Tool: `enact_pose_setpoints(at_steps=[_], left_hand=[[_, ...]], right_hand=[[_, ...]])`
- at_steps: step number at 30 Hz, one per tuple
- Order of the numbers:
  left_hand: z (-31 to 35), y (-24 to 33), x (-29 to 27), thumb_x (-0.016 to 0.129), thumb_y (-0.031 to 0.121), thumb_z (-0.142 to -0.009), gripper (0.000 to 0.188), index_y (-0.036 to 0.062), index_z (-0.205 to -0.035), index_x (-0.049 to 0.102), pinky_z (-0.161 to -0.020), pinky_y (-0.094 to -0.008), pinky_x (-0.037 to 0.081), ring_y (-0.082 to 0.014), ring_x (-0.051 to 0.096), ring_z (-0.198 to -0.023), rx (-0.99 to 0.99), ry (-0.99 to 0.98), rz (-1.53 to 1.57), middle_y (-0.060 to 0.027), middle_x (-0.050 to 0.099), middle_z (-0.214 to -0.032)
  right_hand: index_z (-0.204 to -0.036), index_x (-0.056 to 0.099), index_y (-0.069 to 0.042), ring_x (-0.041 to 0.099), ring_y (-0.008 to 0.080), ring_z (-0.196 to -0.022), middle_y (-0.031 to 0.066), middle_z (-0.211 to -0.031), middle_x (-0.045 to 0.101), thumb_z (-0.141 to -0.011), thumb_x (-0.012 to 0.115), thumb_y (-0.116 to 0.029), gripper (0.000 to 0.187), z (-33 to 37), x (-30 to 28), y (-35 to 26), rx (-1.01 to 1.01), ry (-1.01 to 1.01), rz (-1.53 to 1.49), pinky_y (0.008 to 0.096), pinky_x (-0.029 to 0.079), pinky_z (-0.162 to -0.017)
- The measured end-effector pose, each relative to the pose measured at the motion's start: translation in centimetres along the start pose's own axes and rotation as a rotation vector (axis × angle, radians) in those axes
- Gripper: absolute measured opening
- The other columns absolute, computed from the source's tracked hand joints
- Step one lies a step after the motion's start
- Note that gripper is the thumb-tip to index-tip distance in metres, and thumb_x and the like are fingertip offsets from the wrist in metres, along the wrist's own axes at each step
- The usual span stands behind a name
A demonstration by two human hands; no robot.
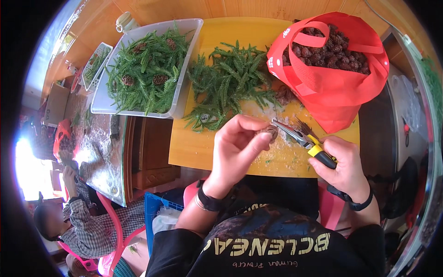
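On my view, the left hand (240, 145) pinches a pine cone (273, 132) — the right hand (342, 159) curls its fingers round yellow-and-black pliers (302, 140).

My black short-sleeved fabric T-shirt (281, 255) bears pale-yellow block lettering (269, 247), small pale script (266, 264) just beside it. My left wrist wears a black band (211, 201) and slim pale bracelet (198, 202); my right, another black band (363, 203).
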State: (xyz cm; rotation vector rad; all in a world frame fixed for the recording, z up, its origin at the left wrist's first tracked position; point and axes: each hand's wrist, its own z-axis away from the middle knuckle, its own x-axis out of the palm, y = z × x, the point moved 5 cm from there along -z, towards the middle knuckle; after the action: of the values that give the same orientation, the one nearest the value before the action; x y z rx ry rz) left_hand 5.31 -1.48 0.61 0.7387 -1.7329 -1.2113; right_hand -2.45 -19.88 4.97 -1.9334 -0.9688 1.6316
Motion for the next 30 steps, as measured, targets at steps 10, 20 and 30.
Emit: enact_pose_setpoints(at_steps=[10, 20, 30], left_hand=[[-0.3, -0.7, 0.5, 0.051, 0.004, -0.089, 0.014, -0.0021, -0.101, 0.049, -0.068, -0.0243, 0.048, -0.0138, 0.059, -0.076, -0.204, -0.048, 0.237, -0.0104, 0.058, -0.091], [-0.3, 0.2, 1.1, 0.054, 0.007, -0.088, 0.018, 0.0009, -0.104, 0.049, -0.069, -0.0245, 0.048, -0.0146, 0.06, -0.078, -0.068, -0.019, 0.236, -0.0131, 0.06, -0.096], [0.3, 0.8, 0.9, 0.062, -0.012, -0.076, 0.024, -0.0035, -0.097, 0.053, -0.075, -0.0252, 0.049, -0.0143, 0.058, -0.087, 0.378, 0.029, -0.277, -0.012, 0.057, -0.099]], right_hand=[[-0.066, 0.045, 0.002, 0.039, 0.0205, -0.049, 0.0103, -0.06, 0.041, -0.066, 0.068, -0.006, 0.024, -0.2, -0.2, 0.1, 0.024, 0.008, -0.015, 0.0296, 0.033, -0.047], [-0.066, 0.045, 0.002, 0.036, 0.0205, -0.05, 0.0097, -0.058, 0.038, -0.066, 0.068, -0.006, 0.024, -0.3, -0.5, 0.2, 0.052, -0.007, -0.044, 0.0302, 0.031, -0.047], [-0.065, 0.042, 0.001, 0.035, 0.0197, -0.05, 0.0093, -0.058, 0.037, -0.067, 0.068, -0.006, 0.027, -0.2, -0.2, 0.0, 0.048, -0.012, -0.042, 0.0297, 0.031, -0.047]])
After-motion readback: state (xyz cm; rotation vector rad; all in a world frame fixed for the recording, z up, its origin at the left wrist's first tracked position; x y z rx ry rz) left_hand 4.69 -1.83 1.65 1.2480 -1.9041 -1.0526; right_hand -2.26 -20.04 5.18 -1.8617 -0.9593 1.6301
